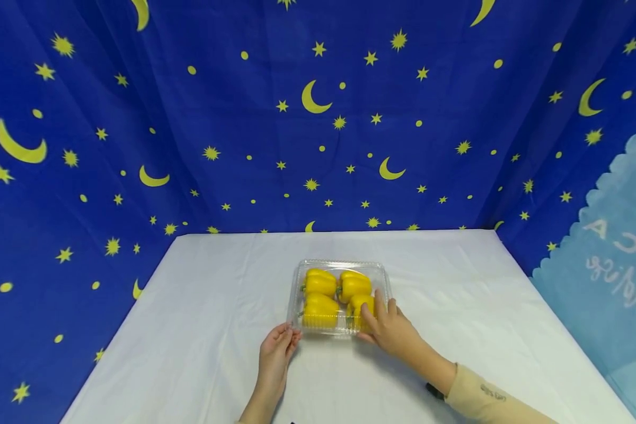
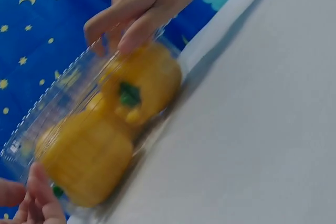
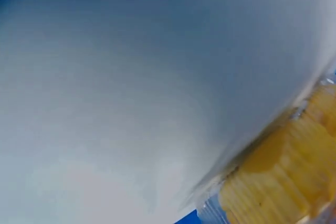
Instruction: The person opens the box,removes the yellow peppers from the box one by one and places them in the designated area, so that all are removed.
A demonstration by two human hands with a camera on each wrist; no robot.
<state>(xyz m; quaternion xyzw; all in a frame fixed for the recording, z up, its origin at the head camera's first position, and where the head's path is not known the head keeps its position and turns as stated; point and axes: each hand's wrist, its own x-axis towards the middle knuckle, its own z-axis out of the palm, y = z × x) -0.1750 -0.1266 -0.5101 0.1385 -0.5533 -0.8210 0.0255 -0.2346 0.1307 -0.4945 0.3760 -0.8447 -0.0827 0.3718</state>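
Several yellow bell peppers (image 1: pixel 320 282) with green stems lie in a clear plastic container (image 1: pixel 331 261) on the white table. My left hand (image 1: pixel 277 352) pinches the container's front left corner between thumb and fingers, as the left wrist view also shows. At the front right corner, my right hand (image 1: pixel 394 330) grips the container's edge. Its thumb is at the front wall, and its other fingers reach over the front right pepper (image 1: pixel 356 306), partly hiding it. The right wrist view is blurred; the container's ribbed wall (image 3: pixel 212 211) and yellow peppers (image 3: pixel 283 171) show at its lower right.
A white cloth (image 1: pixel 217 282) covers the table. Behind and to the left hangs a blue curtain (image 1: pixel 244 118) with yellow moons and stars. A light blue panel (image 1: pixel 604 294) with white lettering stands at the right. Something black (image 1: pixel 434 391) shows beside the right wrist.
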